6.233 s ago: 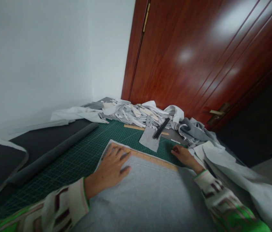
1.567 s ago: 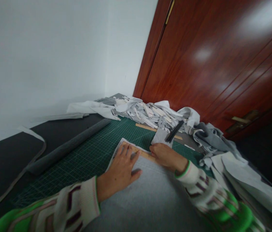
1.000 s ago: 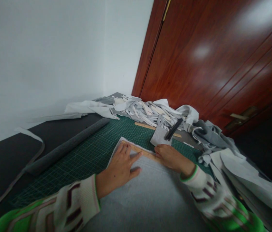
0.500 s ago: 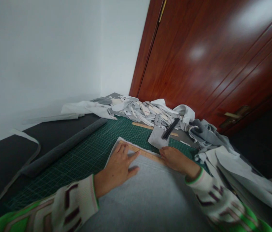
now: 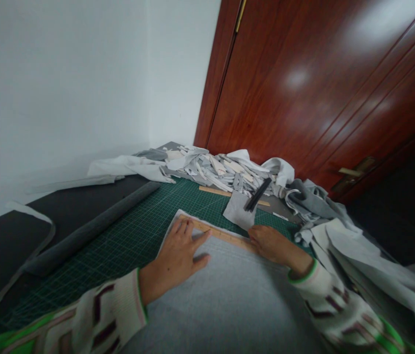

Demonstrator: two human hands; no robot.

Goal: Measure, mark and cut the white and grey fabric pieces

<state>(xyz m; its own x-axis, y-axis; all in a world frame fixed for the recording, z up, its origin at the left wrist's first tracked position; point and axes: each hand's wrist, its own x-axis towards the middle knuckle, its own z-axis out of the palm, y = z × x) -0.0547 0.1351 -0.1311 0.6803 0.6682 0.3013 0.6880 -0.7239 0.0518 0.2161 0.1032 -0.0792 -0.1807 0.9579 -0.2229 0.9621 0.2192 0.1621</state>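
A large piece of light grey fabric (image 5: 225,295) lies over the green cutting mat (image 5: 126,231) in front of me. Along its far edge is a wooden ruler (image 5: 225,237). My left hand (image 5: 179,253) presses on the ruler's left end, palm down with fingers spread. At the ruler's right part, my right hand (image 5: 271,243) is closed, its fingertips pinched together; whatever they hold is hidden. Just beyond it lies a small light grey fabric piece (image 5: 235,211) with a bundle of thin black strips (image 5: 258,195) on it.
Fabric scraps (image 5: 225,169) are heaped at the back, against a reddish wooden door (image 5: 284,88). A second wooden ruler (image 5: 212,191) lies before the heap. A dark grey roll (image 5: 100,228) lies at the left; more grey and white fabric (image 5: 362,260) is piled at the right.
My right hand has slid slightly to the right along the ruler. My left hand keeps its place on the ruler, and the view has shifted a little.
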